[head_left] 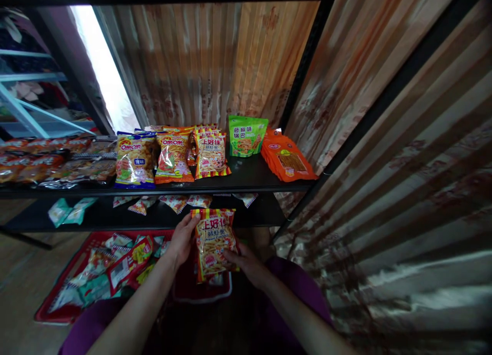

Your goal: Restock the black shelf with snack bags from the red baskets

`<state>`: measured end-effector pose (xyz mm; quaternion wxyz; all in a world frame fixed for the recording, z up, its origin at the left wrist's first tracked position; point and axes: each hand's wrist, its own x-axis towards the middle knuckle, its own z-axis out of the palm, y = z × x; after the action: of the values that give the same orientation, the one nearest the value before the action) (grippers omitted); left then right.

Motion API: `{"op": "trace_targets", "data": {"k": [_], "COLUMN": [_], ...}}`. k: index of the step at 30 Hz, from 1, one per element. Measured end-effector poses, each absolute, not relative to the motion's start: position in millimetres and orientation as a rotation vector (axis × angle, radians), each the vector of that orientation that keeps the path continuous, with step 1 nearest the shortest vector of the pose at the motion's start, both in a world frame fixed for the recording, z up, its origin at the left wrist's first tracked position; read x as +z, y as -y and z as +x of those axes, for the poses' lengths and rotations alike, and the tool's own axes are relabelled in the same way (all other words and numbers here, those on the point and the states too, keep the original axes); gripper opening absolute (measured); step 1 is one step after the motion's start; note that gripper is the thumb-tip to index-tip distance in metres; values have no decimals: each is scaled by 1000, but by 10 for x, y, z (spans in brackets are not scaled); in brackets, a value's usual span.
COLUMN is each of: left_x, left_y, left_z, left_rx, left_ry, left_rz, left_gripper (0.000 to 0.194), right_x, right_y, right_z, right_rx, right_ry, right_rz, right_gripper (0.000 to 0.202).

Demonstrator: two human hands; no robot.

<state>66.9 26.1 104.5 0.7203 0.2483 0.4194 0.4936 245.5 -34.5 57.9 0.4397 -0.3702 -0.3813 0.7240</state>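
Between my two hands is an upright red-and-yellow bag of prawn crackers (215,242), front facing me; more of the same bags may be stacked behind it. My left hand (185,238) grips its upper left edge, and my right hand (242,260) pinches the lower right side with the thumb on the front. Beneath it a small red basket (202,296) is partly covered by the bag. Matching prawn cracker bags (211,152) stand on the shelf (246,178) above, beside an orange snack bag (175,158) and a blue-edged one (134,160).
A green pouch (247,136) and stacked orange packets (288,158) occupy the shelf's right part. Small triangular packs lie on the lower shelf (107,216). A red basket (48,306) of mixed snacks sits at lower left. Black posts and a curtain (403,191) bound the right side.
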Motion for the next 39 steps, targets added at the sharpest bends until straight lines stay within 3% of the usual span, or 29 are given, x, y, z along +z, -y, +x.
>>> {"op": "trace_targets", "data": {"k": [12, 18, 30, 39], "left_x": [921, 732, 350, 343], "left_y": [-226, -268, -503, -543], "left_z": [614, 479, 415, 434], "left_rx": [1338, 1280, 1258, 1227], "left_ry": [-1121, -1120, -1131, -1129], "left_rz": [361, 475, 533, 578], "left_gripper": [37, 36, 34, 35], "right_x": [452, 487, 242, 163], "right_y": [352, 111, -506, -646], "right_z": [2436, 2328, 2122, 2111], "right_rx": [1799, 1680, 1504, 1484], "right_ry": [995, 1028, 800, 489], "right_rz": [-1043, -932, -1137, -1128], "right_gripper": [47, 48, 34, 23]}}
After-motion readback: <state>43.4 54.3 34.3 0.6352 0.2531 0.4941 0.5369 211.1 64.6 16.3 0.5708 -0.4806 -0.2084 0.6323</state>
